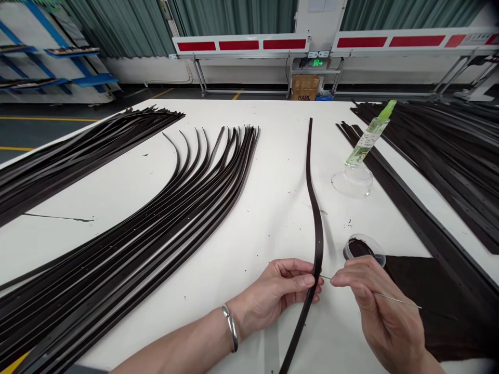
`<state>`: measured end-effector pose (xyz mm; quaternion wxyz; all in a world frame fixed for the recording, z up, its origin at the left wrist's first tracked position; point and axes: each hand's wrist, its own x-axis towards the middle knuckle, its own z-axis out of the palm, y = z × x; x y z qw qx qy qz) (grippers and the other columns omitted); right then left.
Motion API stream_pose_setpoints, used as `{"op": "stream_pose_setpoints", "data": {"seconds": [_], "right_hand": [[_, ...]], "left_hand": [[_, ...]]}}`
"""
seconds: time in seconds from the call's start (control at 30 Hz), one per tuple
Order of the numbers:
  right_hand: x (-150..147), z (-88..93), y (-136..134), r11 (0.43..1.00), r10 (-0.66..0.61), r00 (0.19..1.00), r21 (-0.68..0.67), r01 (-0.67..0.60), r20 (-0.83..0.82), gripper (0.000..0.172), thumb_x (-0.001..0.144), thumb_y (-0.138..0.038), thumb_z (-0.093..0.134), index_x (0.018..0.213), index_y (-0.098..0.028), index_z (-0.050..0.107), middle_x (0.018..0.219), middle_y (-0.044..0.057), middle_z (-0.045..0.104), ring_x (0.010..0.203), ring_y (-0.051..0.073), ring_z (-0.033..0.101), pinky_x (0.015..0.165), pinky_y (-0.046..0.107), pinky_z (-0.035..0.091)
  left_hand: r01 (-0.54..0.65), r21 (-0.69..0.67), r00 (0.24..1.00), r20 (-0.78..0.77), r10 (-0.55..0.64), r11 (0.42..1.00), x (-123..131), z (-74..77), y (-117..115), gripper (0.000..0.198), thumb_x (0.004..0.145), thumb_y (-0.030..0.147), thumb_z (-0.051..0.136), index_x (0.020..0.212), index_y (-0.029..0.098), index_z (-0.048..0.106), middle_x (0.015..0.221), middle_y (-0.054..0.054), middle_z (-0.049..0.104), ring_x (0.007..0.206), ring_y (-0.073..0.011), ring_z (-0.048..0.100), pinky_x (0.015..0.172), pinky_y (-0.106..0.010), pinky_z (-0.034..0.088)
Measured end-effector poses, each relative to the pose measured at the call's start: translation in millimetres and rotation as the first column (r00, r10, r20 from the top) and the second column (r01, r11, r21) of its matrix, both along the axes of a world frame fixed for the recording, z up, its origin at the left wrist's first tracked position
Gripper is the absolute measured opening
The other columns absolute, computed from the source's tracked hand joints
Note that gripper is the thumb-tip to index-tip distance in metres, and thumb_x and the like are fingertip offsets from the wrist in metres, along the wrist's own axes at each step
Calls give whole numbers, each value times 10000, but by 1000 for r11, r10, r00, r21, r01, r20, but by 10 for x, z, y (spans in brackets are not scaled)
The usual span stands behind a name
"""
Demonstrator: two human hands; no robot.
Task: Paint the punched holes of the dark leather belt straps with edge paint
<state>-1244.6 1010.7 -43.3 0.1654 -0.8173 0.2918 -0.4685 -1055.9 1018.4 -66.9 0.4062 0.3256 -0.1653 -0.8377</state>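
Now, strap [316, 228] in left hand [280, 291] grip, needle [390, 297] tip beside

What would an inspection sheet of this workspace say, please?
Surface: white table, with dark specks.
Job's things: strap, needle, pot of dark paste.
Clutter: strap piles, bottle in a glass dish, dark cloth.
Hands: left hand pinches the strap; right hand holds the needle, tip at the strap.
Cables: nothing seen.
Surroundings: blue racks, box, green curtains.
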Motion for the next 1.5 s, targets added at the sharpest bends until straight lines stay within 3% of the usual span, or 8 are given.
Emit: {"op": "stream_pose_setpoints", "data": {"seconds": [0.8, 0.97, 1.03, 1.1, 1.2, 1.3, 1.4, 1.5], "right_hand": [[40, -73, -1, 996, 32, 998, -80, -36, -45, 387, 835, 82, 446, 1108, -171, 552, 852, 55, 681, 763, 164, 615, 727, 378, 495], [-4, -82, 34, 998, 58, 998, -10, -58, 7, 323, 863, 32, 445, 1074, -165, 589, 841, 54, 699, 750, 163, 631, 715, 360, 518], [-34, -97, 64, 997, -30, 997, 69, 25, 67, 287, 911, -41, 421, 1076, -172, 616, 887, 60, 712, 753, 164, 654, 703, 340, 537], [-46, -110, 90, 967, -200, 974, 185, 178, 104, 288, 958, -121, 381, 1067, -182, 641, 925, 62, 714, 714, 146, 662, 668, 300, 548], [-5, -118, 96, 852, -377, 926, 390, 350, -8, 218, 965, -250, 457, 1035, -214, 660, 975, 42, 711, 722, 129, 671, 641, 235, 546], [80, -94, 51, 751, -342, 934, 567, 339, -104, 168, 909, -362, 573, 970, -235, 666, 941, 20, 710, 829, 155, 677, 667, 214, 540], [164, -4, -41, 691, -326, 945, 676, 256, -25, 188, 867, -403, 626, 885, -221, 665, 835, 12, 696, 762, 148, 656, 657, 216, 532], [216, 141, -170, 664, -405, 912, 707, 241, 69, 212, 816, -414, 687, 824, -203, 665, 769, 6, 678, 699, 128, 624, 628, 201, 521]], "left_hand": [[-12, -46, 1000, 13, 13, 999, -24, 42, -6, 207, 722, 203, 795, 894, 121, 713, 791, -62, 714, 681, -127, 642, 711, -271, 485], [-22, -32, 1000, 15, 23, 999, -17, 30, -2, 229, 711, 211, 805, 898, 118, 711, 779, -59, 712, 675, -128, 646, 708, -266, 486], [-14, -32, 1000, 10, 15, 999, -8, 32, 3, 222, 735, 212, 788, 918, 116, 707, 817, -72, 718, 694, -128, 651, 721, -267, 488], [-9, -33, 1000, 3, 9, 999, -1, 37, 9, 207, 754, 206, 770, 927, 115, 702, 849, -82, 718, 721, -134, 658, 733, -271, 491], [-6, -48, 1000, -17, 5, 999, 2, 43, 15, 192, 771, 192, 752, 939, 114, 701, 845, -82, 712, 743, -140, 657, 746, -282, 498], [7, -66, 999, -32, -9, 998, 2, 40, 17, 191, 785, 179, 737, 961, 112, 708, 843, -76, 705, 747, -133, 649, 760, -285, 503], [33, -86, 998, -59, -38, 996, 10, 36, 29, 184, 812, 176, 709, 982, 108, 715, 881, -76, 702, 759, -125, 652, 763, -272, 505], [79, -96, 992, -91, -88, 992, 22, 43, 52, 188, 831, 179, 688, 1000, 103, 718, 932, -91, 712, 777, -128, 668, 796, -275, 507]]}}
